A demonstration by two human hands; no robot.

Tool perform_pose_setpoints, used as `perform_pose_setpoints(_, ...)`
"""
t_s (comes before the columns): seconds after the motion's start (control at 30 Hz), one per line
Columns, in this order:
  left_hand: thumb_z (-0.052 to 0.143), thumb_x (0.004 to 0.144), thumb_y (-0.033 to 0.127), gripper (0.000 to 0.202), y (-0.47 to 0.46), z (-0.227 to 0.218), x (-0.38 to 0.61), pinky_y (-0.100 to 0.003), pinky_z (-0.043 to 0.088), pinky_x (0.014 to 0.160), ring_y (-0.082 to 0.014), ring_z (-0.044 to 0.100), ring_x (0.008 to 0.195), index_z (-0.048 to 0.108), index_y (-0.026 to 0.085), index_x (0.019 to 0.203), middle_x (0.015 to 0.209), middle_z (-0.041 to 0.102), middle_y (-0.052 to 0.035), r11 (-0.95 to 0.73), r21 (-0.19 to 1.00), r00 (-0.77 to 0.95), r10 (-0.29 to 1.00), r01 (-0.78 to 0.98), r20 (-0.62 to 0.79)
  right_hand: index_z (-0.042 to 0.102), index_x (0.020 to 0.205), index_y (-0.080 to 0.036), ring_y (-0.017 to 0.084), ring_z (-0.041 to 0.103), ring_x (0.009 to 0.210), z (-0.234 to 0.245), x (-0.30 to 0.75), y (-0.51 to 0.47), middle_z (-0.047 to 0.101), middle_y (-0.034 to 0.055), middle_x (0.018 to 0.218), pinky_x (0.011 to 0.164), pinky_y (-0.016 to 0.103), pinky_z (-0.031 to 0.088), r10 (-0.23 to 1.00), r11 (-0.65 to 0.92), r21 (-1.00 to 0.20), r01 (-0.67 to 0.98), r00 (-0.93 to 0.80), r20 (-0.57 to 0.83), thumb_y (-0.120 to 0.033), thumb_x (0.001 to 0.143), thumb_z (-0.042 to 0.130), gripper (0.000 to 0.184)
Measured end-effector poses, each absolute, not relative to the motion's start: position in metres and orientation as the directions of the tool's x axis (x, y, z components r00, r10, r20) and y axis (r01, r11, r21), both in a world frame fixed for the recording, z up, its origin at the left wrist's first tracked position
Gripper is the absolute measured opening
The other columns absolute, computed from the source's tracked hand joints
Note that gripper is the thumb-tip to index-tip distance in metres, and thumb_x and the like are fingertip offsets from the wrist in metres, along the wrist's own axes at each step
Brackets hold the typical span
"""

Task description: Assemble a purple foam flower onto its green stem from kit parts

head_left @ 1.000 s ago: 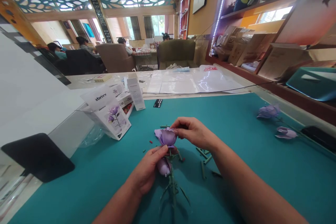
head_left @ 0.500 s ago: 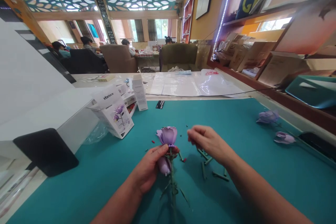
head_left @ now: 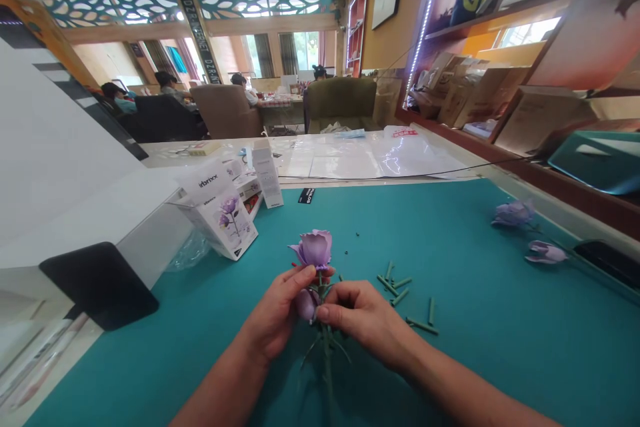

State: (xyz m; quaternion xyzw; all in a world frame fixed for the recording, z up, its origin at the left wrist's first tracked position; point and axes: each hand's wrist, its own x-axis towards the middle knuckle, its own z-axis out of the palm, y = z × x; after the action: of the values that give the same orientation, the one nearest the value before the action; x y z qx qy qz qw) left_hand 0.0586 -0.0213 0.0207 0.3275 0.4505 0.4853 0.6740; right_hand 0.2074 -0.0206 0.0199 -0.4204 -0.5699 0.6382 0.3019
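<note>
A purple toy rose (head_left: 317, 250) stands upright at the middle of the view, its green stem running down towards me. My left hand (head_left: 280, 303) is closed around it just under the bloom, thumb against the flower's base. A smaller purple bud (head_left: 306, 305) sits lower on the stem, partly behind the fingers. At the stem, beside this bud, my right hand (head_left: 357, 313) pinches with thumb and index finger. Whether those fingertips grip the stem or a small part is hidden. Several loose green stem pieces (head_left: 400, 290) lie to the right of my right hand.
On the green mat (head_left: 475, 360) lie tiny parts beyond the rose. A printed box (head_left: 227, 220) and a black tablet-like object (head_left: 100, 285) stand left. Another purple flower (head_left: 514, 212) lies far right, near a dark object (head_left: 607, 260). People sit in the background.
My right hand has come left and down from above the mat to the stem, uncovering the green pieces. The rose has shifted slightly left and up in my left hand.
</note>
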Motion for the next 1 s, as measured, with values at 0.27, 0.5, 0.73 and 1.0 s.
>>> perform_pose_setpoints(0.27,0.073,0.069,0.041,0.035,-0.017,0.028,0.054,-0.027,0.046,0.081,-0.0267,0.06,0.104,0.075,0.013,0.09,0.1,0.073,-0.0102,0.255,0.908,0.111,0.967,-0.332,-0.231,0.054,0.057,-0.017,0.009,0.037,0.052,0.021,0.2,-0.016,0.045,-0.0043,0.053,0.049,0.024,0.026,0.885,-0.12,-0.992,0.025,-0.451,-0.118,-0.039,0.066,0.069,0.027)
perform_pose_setpoints(0.5,0.07,0.071,0.043,0.034,-0.007,0.039,0.044,-0.031,0.045,0.087,-0.0269,0.061,0.103,0.075,0.013,0.087,0.095,0.074,-0.0103,0.218,0.929,0.18,0.969,-0.3,-0.169,0.055,0.059,-0.017,0.008,0.037,0.052,0.033,0.193,-0.009,0.045,-0.0049,0.053,0.051,0.023,0.029,0.882,-0.071,-0.997,-0.021,-0.468,-0.053,-0.036,0.068,0.069,0.025)
perform_pose_setpoints(0.73,0.068,0.068,0.035,0.029,0.004,0.059,0.033,-0.03,0.046,0.081,-0.0242,0.062,0.093,0.076,0.013,0.084,0.086,0.074,-0.0081,0.265,0.926,0.17,0.959,-0.27,-0.225,0.054,0.06,-0.017,0.009,0.038,0.053,0.038,0.18,-0.002,0.046,-0.0046,0.054,0.051,0.024,0.029,0.9,-0.031,-0.997,-0.066,-0.435,0.001,-0.035,0.067,0.069,0.024)
perform_pose_setpoints(1.0,0.066,0.067,0.027,0.026,0.007,0.065,0.035,-0.028,0.047,0.078,-0.0219,0.06,0.09,0.076,0.011,0.084,0.086,0.072,-0.0091,0.332,0.865,0.229,0.938,-0.376,-0.261,0.053,0.057,-0.018,0.009,0.035,0.053,0.04,0.178,-0.001,0.045,-0.0041,0.055,0.051,0.024,0.027,0.916,0.024,-0.994,-0.105,-0.395,0.064,-0.033,0.067,0.066,0.023)
